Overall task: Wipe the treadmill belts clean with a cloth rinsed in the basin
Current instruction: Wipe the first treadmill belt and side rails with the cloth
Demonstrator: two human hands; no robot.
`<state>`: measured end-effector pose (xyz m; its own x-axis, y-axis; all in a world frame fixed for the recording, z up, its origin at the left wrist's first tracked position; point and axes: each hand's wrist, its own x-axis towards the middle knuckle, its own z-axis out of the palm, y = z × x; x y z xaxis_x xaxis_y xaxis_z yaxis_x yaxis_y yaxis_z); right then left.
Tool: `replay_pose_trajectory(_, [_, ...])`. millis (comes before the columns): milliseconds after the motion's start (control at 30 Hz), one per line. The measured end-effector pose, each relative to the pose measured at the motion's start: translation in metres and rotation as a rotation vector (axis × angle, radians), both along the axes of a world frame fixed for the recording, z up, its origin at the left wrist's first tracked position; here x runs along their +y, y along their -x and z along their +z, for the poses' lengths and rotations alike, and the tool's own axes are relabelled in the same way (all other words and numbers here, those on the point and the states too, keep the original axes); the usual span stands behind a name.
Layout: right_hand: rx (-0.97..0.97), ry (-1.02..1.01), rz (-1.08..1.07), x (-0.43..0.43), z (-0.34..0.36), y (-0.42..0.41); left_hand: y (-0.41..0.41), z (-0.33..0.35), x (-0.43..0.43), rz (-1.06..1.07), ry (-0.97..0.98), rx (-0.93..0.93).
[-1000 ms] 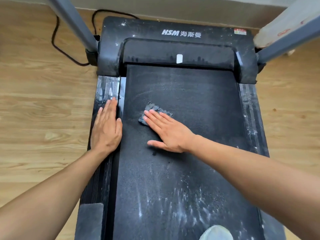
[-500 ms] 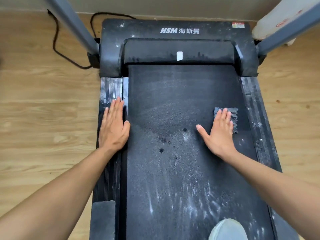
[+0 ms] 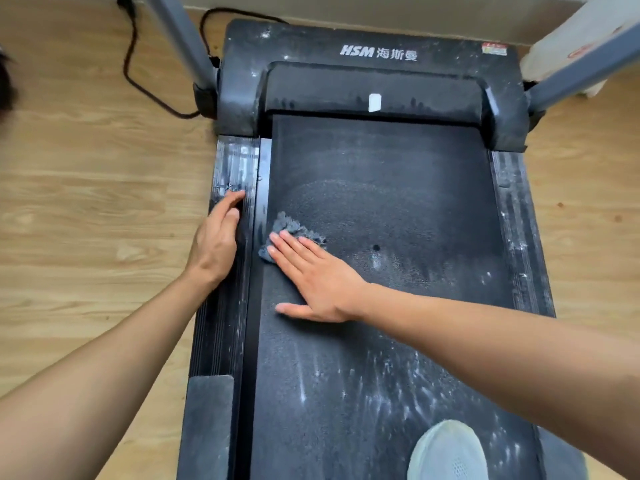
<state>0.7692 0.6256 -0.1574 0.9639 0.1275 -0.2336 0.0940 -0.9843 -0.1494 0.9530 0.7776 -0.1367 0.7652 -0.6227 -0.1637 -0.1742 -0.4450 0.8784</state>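
The black treadmill belt (image 3: pixel 398 202) fills the middle of the view, dusty with white streaks toward the near end. A small grey cloth (image 3: pixel 291 228) lies bunched on the belt near its left edge. My right hand (image 3: pixel 311 275) presses flat on the cloth with straight fingers, covering its near part. My left hand (image 3: pixel 216 242) rests on the left side rail (image 3: pixel 235 168), turned partly on its edge with the fingers bent. No basin is in view.
The motor cover (image 3: pixel 374 64) and two grey uprights (image 3: pixel 180 39) stand at the far end. A black cable (image 3: pixel 138 74) runs over the wooden floor (image 3: pixel 86 202) at left. A light shoe (image 3: pixel 450 452) stands on the belt's near end. The right rail (image 3: pixel 516 220) is dusty.
My right hand swept the cloth from the belt's right side back to its left edge. My left hand shifted outward on the rail and lifted from flat to partly on edge.
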Motion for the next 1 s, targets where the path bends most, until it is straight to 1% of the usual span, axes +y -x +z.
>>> replay_pose_trajectory(67, [0.0, 0.014, -0.061, -0.026, 0.005, 0.032, 0.015, -0.003, -0.006, -0.033, -0.017, -0.098])
replay_pose_trajectory(167, [0.035, 0.048, -0.346, -0.076, 0.009, 0.097, 0.037, 0.003, -0.033, -0.126, -0.003, -0.109])
replay_pose_trajectory(233, [0.073, 0.059, -0.544, -0.111, 0.014, 0.143, 0.051, 0.005, -0.055, -0.271, -0.007, -0.104])
replay_pose_trajectory(300, [0.13, 0.045, -0.703, -0.137, 0.018, 0.177, 0.066, 0.006, -0.073, -0.445, -0.028, -0.137])
replay_pose_trajectory(400, [0.171, 0.011, -0.797, -0.148, 0.021, 0.189, 0.091, 0.006, -0.088, -0.656, -0.025, -0.219])
replay_pose_trajectory(533, [0.173, 0.018, -0.825, -0.158, 0.027, 0.183, 0.111, 0.002, -0.096, -0.781, -0.042, -0.302])
replay_pose_trajectory(600, [0.215, 0.049, -0.874, -0.171, 0.033, 0.19, 0.113, 0.0, -0.102, -0.775, -0.07, -0.303])
replay_pose_trajectory(667, [0.261, 0.052, -0.878, -0.178, 0.036, 0.196, 0.113, 0.003, -0.109, -0.688, -0.065, -0.239])
replay_pose_trajectory(700, [0.243, 0.051, -0.876, -0.178, 0.037, 0.196, 0.114, 0.006, -0.112, -0.641, -0.052, -0.213])
replay_pose_trajectory(767, [0.125, 0.056, -0.923, -0.174, 0.036, 0.192, 0.119, 0.01, -0.113, -0.592, -0.032, -0.187])
replay_pose_trajectory(833, [0.008, 0.116, -1.011, -0.172, 0.038, 0.188, 0.123, 0.012, -0.114, -0.601, -0.018, -0.17])
replay_pose_trajectory(867, [-0.018, 0.146, -1.054, -0.173, 0.041, 0.186, 0.125, 0.013, -0.114, -0.609, -0.019, -0.162])
replay_pose_trajectory(933, [0.024, 0.178, -1.081, -0.175, 0.049, 0.18, 0.129, 0.013, -0.115, -0.617, -0.026, -0.141])
replay_pose_trajectory(1000, [0.095, 0.201, -1.001, -0.174, 0.054, 0.172, 0.13, 0.014, -0.115, -0.596, -0.012, -0.125])
